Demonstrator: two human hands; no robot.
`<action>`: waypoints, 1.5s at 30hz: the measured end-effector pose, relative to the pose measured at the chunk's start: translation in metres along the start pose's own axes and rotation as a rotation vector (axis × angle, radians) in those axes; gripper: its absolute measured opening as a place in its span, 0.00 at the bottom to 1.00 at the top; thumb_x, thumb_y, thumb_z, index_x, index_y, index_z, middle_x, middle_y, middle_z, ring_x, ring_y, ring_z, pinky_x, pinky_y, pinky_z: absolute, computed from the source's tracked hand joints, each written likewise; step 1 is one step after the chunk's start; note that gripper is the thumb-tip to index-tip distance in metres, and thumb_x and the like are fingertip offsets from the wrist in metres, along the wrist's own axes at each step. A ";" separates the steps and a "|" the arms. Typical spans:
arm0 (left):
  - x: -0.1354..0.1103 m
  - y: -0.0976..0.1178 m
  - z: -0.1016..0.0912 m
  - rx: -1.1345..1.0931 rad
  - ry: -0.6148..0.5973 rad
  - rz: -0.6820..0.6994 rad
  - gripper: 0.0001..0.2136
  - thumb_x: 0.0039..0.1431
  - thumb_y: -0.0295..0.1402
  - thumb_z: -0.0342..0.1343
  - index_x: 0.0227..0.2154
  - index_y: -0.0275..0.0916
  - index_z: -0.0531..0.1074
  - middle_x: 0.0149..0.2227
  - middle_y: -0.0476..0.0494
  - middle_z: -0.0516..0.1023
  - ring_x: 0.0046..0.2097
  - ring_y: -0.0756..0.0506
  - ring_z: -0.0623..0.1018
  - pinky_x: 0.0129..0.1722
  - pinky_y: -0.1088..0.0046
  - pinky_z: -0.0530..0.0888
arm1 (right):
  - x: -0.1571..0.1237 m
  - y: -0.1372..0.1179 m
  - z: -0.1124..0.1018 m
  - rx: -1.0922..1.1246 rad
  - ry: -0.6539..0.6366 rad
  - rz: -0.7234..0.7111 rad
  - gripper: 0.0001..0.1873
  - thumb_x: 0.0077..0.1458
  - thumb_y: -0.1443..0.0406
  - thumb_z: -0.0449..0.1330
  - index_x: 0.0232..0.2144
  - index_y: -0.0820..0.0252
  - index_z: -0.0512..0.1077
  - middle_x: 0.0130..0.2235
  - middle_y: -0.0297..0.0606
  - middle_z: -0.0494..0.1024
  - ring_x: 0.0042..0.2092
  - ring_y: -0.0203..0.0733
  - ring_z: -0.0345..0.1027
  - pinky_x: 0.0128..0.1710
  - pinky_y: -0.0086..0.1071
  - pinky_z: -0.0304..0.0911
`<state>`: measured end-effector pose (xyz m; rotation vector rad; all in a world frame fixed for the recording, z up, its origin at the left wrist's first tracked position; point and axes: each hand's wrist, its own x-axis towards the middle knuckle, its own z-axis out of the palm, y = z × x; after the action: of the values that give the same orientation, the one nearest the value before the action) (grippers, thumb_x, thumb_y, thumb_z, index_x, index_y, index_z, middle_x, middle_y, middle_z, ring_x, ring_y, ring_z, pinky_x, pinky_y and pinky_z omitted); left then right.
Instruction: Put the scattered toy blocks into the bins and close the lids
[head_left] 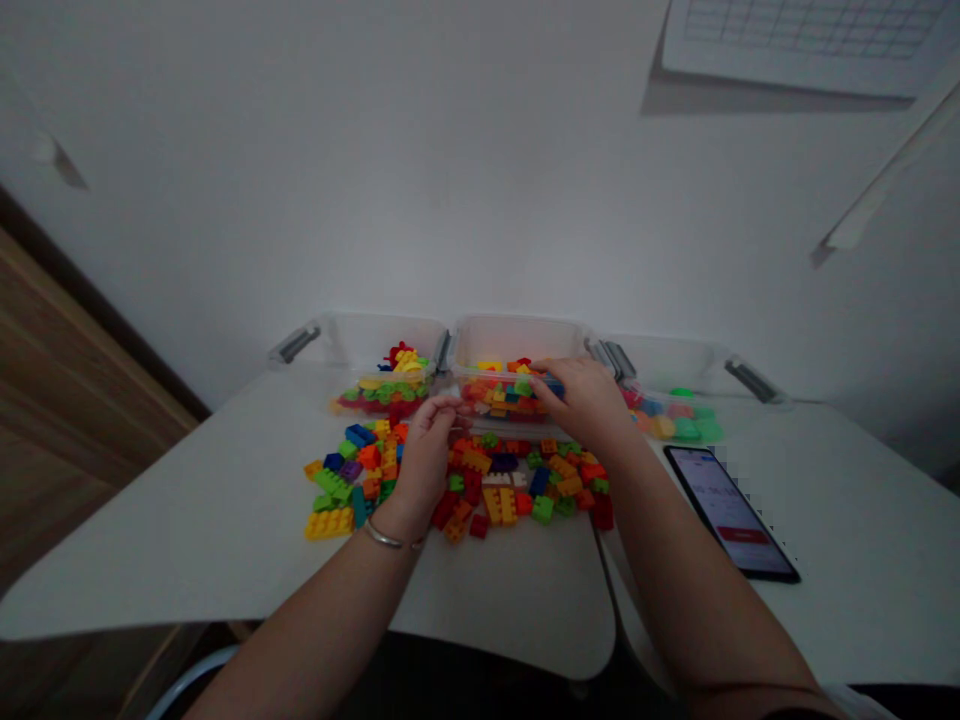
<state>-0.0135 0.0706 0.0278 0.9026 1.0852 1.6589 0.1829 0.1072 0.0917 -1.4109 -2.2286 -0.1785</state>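
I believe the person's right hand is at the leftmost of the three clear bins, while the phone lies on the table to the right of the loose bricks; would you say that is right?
Not quite: the head view shows the right hand at the middle bin, while the phone lies on the table to the right of the loose bricks.

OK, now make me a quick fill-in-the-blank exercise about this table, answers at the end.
1. Of the three clear bins, the right hand is at the ____ one.
2. The bracelet is on the ____ wrist.
3. The phone lies to the ____ of the loose bricks.

Missing words: middle; left; right.
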 end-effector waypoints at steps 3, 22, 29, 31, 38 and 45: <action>0.001 -0.001 0.000 0.005 -0.002 0.004 0.07 0.48 0.34 0.56 0.31 0.40 0.71 0.29 0.50 0.77 0.30 0.50 0.75 0.31 0.75 0.73 | 0.000 0.000 0.000 0.004 0.004 -0.004 0.21 0.63 0.58 0.51 0.49 0.62 0.75 0.49 0.43 0.79 0.52 0.52 0.70 0.54 0.45 0.59; -0.002 -0.001 0.000 0.063 -0.047 0.069 0.06 0.52 0.34 0.55 0.33 0.40 0.71 0.30 0.50 0.77 0.31 0.50 0.75 0.33 0.74 0.73 | -0.002 -0.002 0.000 -0.001 0.036 -0.046 0.20 0.64 0.57 0.51 0.48 0.62 0.76 0.48 0.43 0.80 0.50 0.51 0.71 0.52 0.42 0.60; -0.002 -0.002 0.000 0.082 -0.034 0.069 0.06 0.52 0.34 0.55 0.33 0.41 0.71 0.31 0.48 0.77 0.31 0.49 0.76 0.33 0.72 0.74 | -0.003 -0.002 -0.001 0.007 0.012 -0.043 0.21 0.64 0.57 0.50 0.49 0.61 0.75 0.49 0.44 0.79 0.51 0.50 0.70 0.53 0.43 0.60; -0.001 -0.003 0.000 0.084 -0.033 0.071 0.06 0.52 0.34 0.55 0.33 0.41 0.71 0.31 0.48 0.77 0.31 0.49 0.76 0.33 0.72 0.74 | -0.003 -0.002 -0.001 0.000 0.009 -0.045 0.21 0.64 0.57 0.50 0.49 0.62 0.75 0.49 0.44 0.79 0.51 0.50 0.70 0.52 0.42 0.59; -0.002 -0.003 0.000 0.088 -0.034 0.086 0.05 0.53 0.33 0.55 0.33 0.40 0.71 0.32 0.49 0.78 0.31 0.50 0.76 0.33 0.74 0.73 | -0.003 -0.001 0.000 -0.007 0.002 -0.044 0.20 0.64 0.57 0.50 0.48 0.62 0.75 0.48 0.44 0.79 0.50 0.50 0.70 0.52 0.41 0.59; -0.001 -0.004 0.000 0.084 -0.031 0.075 0.06 0.52 0.34 0.55 0.34 0.40 0.71 0.32 0.49 0.78 0.31 0.49 0.76 0.33 0.73 0.73 | -0.003 0.000 0.001 -0.006 0.020 -0.053 0.21 0.64 0.57 0.50 0.49 0.62 0.75 0.49 0.44 0.79 0.51 0.50 0.70 0.53 0.42 0.60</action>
<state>-0.0117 0.0700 0.0242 1.0309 1.1186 1.6659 0.1837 0.1048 0.0895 -1.3483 -2.2520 -0.2157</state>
